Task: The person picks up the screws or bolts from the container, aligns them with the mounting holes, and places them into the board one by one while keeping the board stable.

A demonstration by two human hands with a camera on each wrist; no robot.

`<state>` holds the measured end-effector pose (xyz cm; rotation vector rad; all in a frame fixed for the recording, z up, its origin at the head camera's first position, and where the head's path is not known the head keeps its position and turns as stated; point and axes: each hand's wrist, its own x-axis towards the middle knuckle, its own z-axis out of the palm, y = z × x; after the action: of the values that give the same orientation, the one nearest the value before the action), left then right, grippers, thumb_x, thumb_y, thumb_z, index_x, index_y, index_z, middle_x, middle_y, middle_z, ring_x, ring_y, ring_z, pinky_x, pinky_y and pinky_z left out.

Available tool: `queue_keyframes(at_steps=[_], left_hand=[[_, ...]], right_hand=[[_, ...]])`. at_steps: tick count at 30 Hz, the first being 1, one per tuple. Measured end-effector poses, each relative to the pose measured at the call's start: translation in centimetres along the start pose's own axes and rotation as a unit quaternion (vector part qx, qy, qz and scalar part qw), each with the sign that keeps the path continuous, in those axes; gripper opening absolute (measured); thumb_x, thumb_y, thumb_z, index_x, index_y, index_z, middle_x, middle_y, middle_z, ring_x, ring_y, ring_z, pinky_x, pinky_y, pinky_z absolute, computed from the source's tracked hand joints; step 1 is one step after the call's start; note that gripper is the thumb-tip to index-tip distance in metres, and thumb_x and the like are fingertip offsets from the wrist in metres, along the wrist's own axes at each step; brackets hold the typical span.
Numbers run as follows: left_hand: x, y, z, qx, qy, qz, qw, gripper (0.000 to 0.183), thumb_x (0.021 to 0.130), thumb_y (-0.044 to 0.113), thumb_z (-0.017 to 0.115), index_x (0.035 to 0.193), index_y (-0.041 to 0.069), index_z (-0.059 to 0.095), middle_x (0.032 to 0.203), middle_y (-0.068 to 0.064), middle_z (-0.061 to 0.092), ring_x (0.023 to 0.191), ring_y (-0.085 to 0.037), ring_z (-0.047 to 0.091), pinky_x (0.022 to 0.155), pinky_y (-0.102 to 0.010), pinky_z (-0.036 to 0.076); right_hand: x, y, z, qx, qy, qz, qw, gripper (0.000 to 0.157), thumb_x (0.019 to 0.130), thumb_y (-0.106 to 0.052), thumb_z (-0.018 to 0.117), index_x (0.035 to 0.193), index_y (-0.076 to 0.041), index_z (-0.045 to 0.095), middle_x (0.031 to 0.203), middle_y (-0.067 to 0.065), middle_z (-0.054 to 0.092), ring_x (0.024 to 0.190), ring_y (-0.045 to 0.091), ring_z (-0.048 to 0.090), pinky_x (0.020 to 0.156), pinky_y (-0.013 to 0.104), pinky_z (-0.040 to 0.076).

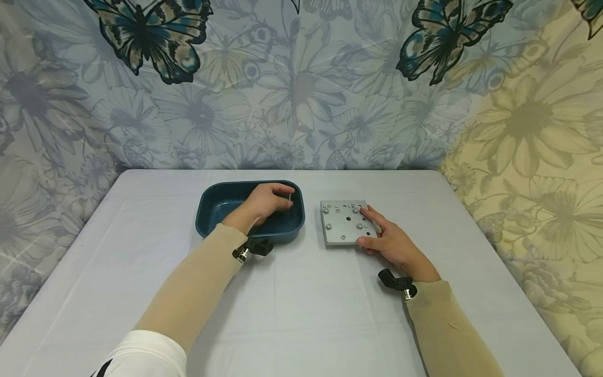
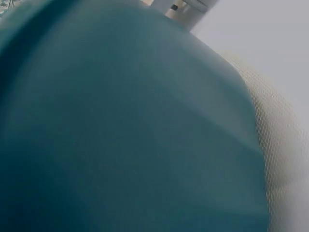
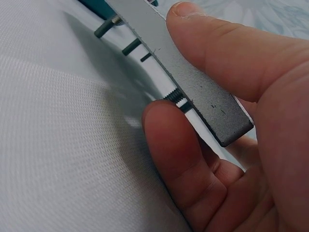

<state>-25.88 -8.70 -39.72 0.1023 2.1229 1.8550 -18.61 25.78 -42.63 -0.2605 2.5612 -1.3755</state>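
Over the right part of a teal plastic tray (image 1: 221, 230), my left hand (image 1: 264, 203) pinches a small, thin, pale pin (image 1: 289, 198) between thumb and forefinger. At the tray's right, my right hand (image 1: 393, 243) grips the right edge of a square grey metal plate (image 1: 339, 235). Several socket-head screws (image 1: 328, 226) and bare holes show on its top face. In the right wrist view the plate (image 3: 212, 108) is held tilted in that view, with threaded screw ends (image 3: 174, 94) and plain pins (image 3: 131, 47) sticking out underneath. The tray wall (image 2: 145, 121) fills most of the left wrist view, hiding the left fingers.
A white cloth covers the table (image 1: 301, 314). Behind it stands a floral fabric backdrop (image 1: 301, 104) with butterflies, which also runs along both sides. Black wrist cameras (image 1: 259, 246) are strapped on both forearms.
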Motion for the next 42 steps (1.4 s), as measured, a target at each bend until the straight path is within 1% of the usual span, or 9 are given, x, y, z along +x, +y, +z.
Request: queue_keyframes(at_steps=[7,11,17,20,24,28,30,37,42], left_hand=[[0.1,0.3,0.2,-0.061,0.000,0.002,0.9982,0.044,0.085,-0.017,0.067,0.126,-0.001,0.065,0.124,-0.016,0.056,0.101,-0.026,0.065,0.086,-0.035,0.055],[0.1,0.7,0.4,-0.080,0.008,-0.005,0.9968,0.040,0.087,-0.016,0.066,0.125,-0.002,0.065,0.121,-0.016,0.059,0.099,-0.027,0.067,0.085,-0.035,0.056],[-0.2,1.5,0.8,-0.122,0.027,-0.019,0.9920,0.031,0.090,-0.013,0.064,0.120,-0.006,0.066,0.113,-0.018,0.061,0.094,-0.027,0.068,0.083,-0.035,0.056],[-0.4,2.0,1.2,-0.130,0.022,-0.019,0.9911,0.028,0.092,-0.012,0.064,0.119,-0.006,0.066,0.111,-0.018,0.062,0.094,-0.027,0.068,0.083,-0.035,0.056],[-0.7,2.8,1.9,-0.137,0.009,-0.013,0.9905,0.028,0.091,-0.012,0.064,0.119,-0.007,0.066,0.112,-0.018,0.064,0.097,-0.029,0.068,0.083,-0.035,0.056],[-0.8,3.4,2.7,-0.138,-0.001,-0.003,0.9904,0.029,0.090,-0.013,0.066,0.119,-0.008,0.066,0.114,-0.018,0.064,0.102,-0.034,0.066,0.083,-0.035,0.056],[-0.8,3.5,3.1,-0.137,-0.005,0.004,0.9906,0.029,0.089,-0.013,0.066,0.118,-0.008,0.067,0.114,-0.018,0.064,0.102,-0.034,0.067,0.082,-0.035,0.057],[0.0,4.0,5.1,-0.140,-0.024,0.019,0.9896,0.029,0.088,-0.014,0.067,0.116,-0.008,0.068,0.115,-0.016,0.064,0.094,-0.027,0.069,0.082,-0.034,0.057],[0.6,4.2,6.5,-0.142,-0.031,0.020,0.9892,0.029,0.089,-0.013,0.067,0.117,-0.006,0.068,0.115,-0.017,0.065,0.099,-0.031,0.068,0.082,-0.034,0.057]], right_hand=[[0.1,0.4,0.0,-0.002,0.001,-0.002,1.000,0.096,0.078,-0.043,0.084,0.157,-0.028,0.034,0.164,-0.009,0.015,0.066,0.026,0.065,0.096,0.038,0.033],[0.1,0.5,-0.1,-0.003,0.000,-0.003,1.000,0.095,0.079,-0.042,0.084,0.157,-0.027,0.033,0.164,-0.008,0.014,0.066,0.026,0.065,0.093,0.035,0.035],[0.2,0.5,-0.2,-0.005,0.002,-0.004,1.000,0.096,0.078,-0.044,0.084,0.158,-0.027,0.033,0.164,-0.009,0.014,0.066,0.026,0.065,0.100,0.039,0.031],[0.3,0.6,-0.2,-0.002,0.000,-0.002,1.000,0.096,0.077,-0.045,0.084,0.157,-0.029,0.033,0.164,-0.011,0.014,0.068,0.027,0.066,0.098,0.037,0.035],[0.3,0.6,-0.2,0.006,-0.001,-0.002,1.000,0.095,0.077,-0.044,0.085,0.157,-0.029,0.034,0.163,-0.012,0.014,0.071,0.026,0.066,0.083,0.028,0.048],[0.3,0.7,-0.2,0.014,-0.003,-0.005,1.000,0.095,0.079,-0.040,0.085,0.157,-0.027,0.033,0.164,-0.008,0.014,0.071,0.026,0.065,0.074,0.025,0.051],[0.3,0.7,-0.2,0.014,-0.003,-0.005,1.000,0.095,0.079,-0.039,0.084,0.158,-0.026,0.033,0.165,-0.006,0.013,0.070,0.026,0.065,0.074,0.026,0.051],[0.2,0.8,-0.2,-0.005,0.000,0.000,1.000,0.095,0.079,-0.043,0.083,0.158,-0.027,0.033,0.164,-0.008,0.014,0.068,0.025,0.065,0.089,0.027,0.039],[0.2,0.5,-0.1,0.007,-0.004,-0.001,1.000,0.095,0.079,-0.042,0.084,0.158,-0.026,0.033,0.165,-0.006,0.014,0.070,0.026,0.065,0.080,0.025,0.048]])
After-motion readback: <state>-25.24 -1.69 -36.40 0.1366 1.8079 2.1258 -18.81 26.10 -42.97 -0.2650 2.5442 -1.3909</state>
